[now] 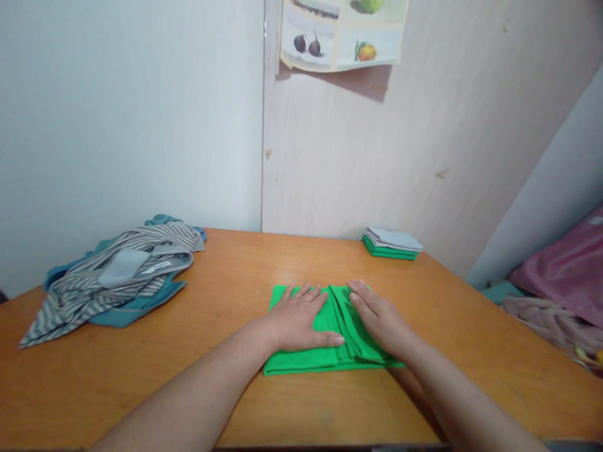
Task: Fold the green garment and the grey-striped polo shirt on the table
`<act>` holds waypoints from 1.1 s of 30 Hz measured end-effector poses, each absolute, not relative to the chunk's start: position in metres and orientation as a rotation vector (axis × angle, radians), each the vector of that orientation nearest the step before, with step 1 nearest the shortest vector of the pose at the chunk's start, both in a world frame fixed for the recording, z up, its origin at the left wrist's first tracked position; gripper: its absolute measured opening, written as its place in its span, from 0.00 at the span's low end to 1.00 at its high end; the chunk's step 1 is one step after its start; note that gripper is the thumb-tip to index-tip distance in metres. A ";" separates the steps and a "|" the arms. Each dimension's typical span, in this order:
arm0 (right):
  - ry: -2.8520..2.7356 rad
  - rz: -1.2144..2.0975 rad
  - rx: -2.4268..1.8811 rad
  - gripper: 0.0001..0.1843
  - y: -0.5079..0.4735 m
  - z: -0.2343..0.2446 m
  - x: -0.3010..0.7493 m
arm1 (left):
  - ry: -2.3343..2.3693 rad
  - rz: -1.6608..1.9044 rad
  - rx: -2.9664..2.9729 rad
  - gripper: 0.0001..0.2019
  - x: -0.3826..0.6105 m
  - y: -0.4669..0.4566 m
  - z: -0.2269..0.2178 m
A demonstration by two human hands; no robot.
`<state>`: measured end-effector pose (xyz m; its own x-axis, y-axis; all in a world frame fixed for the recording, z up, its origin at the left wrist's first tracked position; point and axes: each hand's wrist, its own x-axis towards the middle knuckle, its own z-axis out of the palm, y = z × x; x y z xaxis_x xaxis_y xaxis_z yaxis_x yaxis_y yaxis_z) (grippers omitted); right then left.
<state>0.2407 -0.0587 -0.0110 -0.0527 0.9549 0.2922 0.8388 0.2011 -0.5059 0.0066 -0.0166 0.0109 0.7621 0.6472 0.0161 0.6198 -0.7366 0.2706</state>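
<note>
A bright green folded cloth [306, 361] lies on the wooden table in front of me, with creases running down its middle. My left hand [302, 318] rests flat on its left half, fingers spread and thumb pointing right. On the right part, my right hand [378, 315] is tilted on its edge, its fingers stretched out and touching the fabric. Neither hand grips the cloth. The right edge of the cloth is partly hidden beneath my right hand and wrist.
A loose heap of striped and blue clothes [130, 271] lies at the table's left. At the back right sits a neat stack of folded green and grey cloths [392, 242]. A wall stands behind the wooden table [224, 268]. Pink fabric [575, 276] is beyond its right edge.
</note>
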 end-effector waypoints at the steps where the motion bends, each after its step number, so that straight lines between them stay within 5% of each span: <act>1: -1.868 0.256 -1.661 0.36 -0.064 -0.009 0.248 | 0.995 0.175 2.716 0.52 0.007 -0.018 0.013; 11: -1.541 0.166 -1.687 0.28 -0.105 -0.016 0.305 | 0.898 0.357 2.816 0.38 0.040 -0.029 0.026; 16: -1.550 0.180 -1.707 0.18 -0.131 -0.022 0.309 | 0.633 0.515 2.855 0.15 0.045 -0.037 0.023; 22: -1.813 0.250 -1.668 0.11 -0.157 -0.018 0.300 | 0.396 0.517 2.858 0.20 0.041 -0.044 0.020; 33: -1.975 0.165 -1.676 0.07 -0.154 -0.022 0.294 | 0.463 0.550 2.964 0.08 0.040 -0.048 0.018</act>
